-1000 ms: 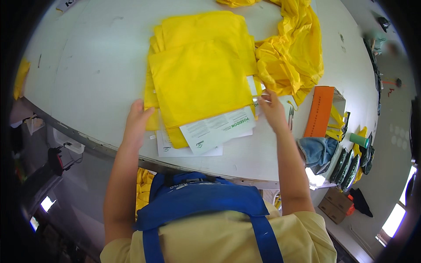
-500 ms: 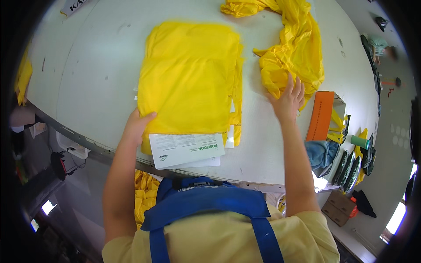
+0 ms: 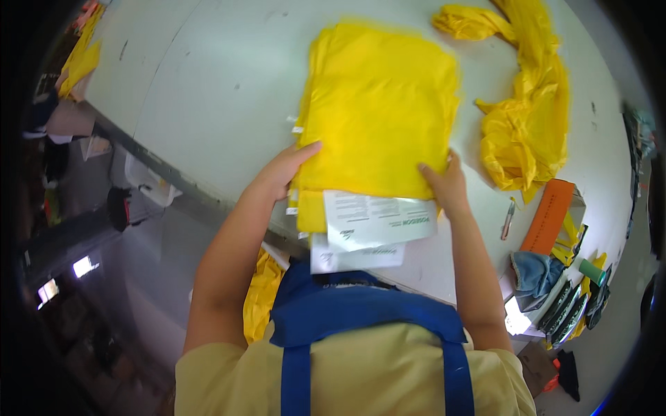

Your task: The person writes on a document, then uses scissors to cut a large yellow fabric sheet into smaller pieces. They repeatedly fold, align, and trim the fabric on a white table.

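Stack of folded yellow fabric [image 3: 381,104] gripped from both sides, centre of frame: left edge pinched by left hand [image 3: 283,170], thumb laid on top; lower right corner held by right hand [image 3: 447,186], thumb likewise on top. Fingers underneath partly hidden. White printed sheets [image 3: 381,218] seen protruding from the stack's lower edge. White table [image 3: 208,90] spread beneath. Crumpled yellow fabric [image 3: 527,132] heaped at upper right. Orange box [image 3: 548,216], blue cloth [image 3: 534,272] and green roll [image 3: 592,271] grouped at lower right.
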Demonstrator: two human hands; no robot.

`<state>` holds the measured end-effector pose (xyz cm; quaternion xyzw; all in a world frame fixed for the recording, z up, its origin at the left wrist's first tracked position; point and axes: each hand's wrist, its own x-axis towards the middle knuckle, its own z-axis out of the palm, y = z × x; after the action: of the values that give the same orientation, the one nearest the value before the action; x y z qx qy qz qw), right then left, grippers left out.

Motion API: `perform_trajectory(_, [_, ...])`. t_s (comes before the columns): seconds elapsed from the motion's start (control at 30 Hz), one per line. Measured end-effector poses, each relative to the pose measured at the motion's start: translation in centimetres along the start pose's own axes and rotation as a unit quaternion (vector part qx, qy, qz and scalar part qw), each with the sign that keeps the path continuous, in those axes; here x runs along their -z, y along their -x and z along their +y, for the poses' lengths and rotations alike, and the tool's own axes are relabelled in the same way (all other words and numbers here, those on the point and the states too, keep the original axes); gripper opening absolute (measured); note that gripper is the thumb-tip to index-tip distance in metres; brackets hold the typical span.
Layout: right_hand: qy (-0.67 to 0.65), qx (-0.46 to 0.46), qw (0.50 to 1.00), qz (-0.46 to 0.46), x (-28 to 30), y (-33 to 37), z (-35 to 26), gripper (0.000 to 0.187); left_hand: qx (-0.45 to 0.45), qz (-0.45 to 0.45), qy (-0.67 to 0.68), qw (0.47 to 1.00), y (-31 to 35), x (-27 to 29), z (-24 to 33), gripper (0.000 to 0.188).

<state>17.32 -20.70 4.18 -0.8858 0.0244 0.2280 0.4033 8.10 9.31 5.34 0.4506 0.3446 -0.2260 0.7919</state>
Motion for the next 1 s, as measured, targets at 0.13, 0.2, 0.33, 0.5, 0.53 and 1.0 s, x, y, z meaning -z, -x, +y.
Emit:
perform_trajectory(0.13, [-0.002, 0.073, 0.996, -0.041, -0.6, 0.3, -0.1, 0.078, -0.092, -0.036, 0.024, 0.995, -0.4, 2.8, -1.4, 0.055])
perform_trajectory(0.2, [0.035, 0.058, 0.992, -0.109, 1.1, -0.4, -1.9, 0.077, -0.094, 0.005, 0.044, 0.995, 0.0, 3.9, -0.5, 0.057])
perform_trajectory(0.33, [0.327, 0.185, 0.899, 0.224, 6.7, -3.5, -2.4, 0.081, -0.154, 0.032, 0.021, 0.987, -1.8, 8.0, 3.1, 0.060])
perform_trajectory(0.5, [0.372, -0.029, 0.905, 0.207, 11.9, -4.9, 0.4, 0.095, -0.195, 0.061, -0.075, 0.976, -7.6, 11.6, 12.1, 0.062])
perform_trajectory(0.53, [0.341, -0.036, 0.918, 0.199, 12.3, -5.3, 1.2, 0.087, -0.194, 0.070, -0.089, 0.974, -8.5, 10.9, 14.0, 0.062])
perform_trajectory(1.0, [0.270, 0.019, 0.941, 0.202, 12.6, -7.4, 6.6, 0.036, -0.276, 0.088, -0.073, 0.954, -13.6, 8.9, 19.8, 0.058])
